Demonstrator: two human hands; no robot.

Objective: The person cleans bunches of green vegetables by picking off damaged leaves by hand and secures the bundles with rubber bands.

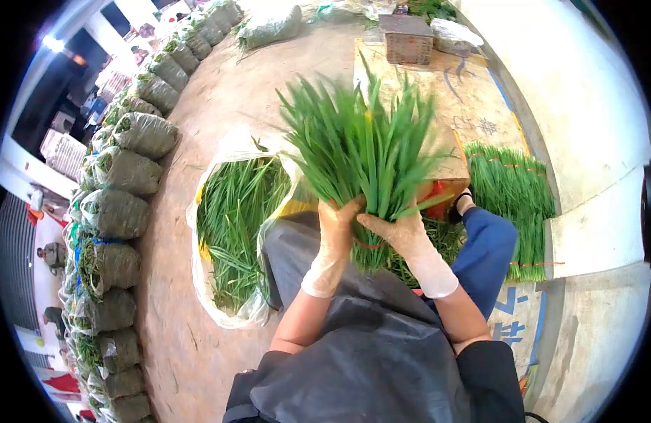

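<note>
Between my two gloved hands a thick bunch of chives [368, 141] stands upright, its leaf tips fanned out and blurred by motion. My left hand [336, 229] is wrapped round its left side. From the right, my right hand [404, 236] grips the same bunch, the thumbs nearly meeting at its front. A reddish band [368, 245] shows around the lower stalks, just below the hands. Loose chives [244, 211] fill an open plastic sack [244, 321] to the left of my lap. Tied chive bundles [509, 183] lie in a stack at the right.
Stuffed sacks of greens [121, 211] form a long row along the left. Cardboard sheeting [473, 106] covers the floor by the right wall [593, 141]. A crate [406, 41] and another full sack [270, 27] are farther back. My dark apron [354, 352] covers my lap.
</note>
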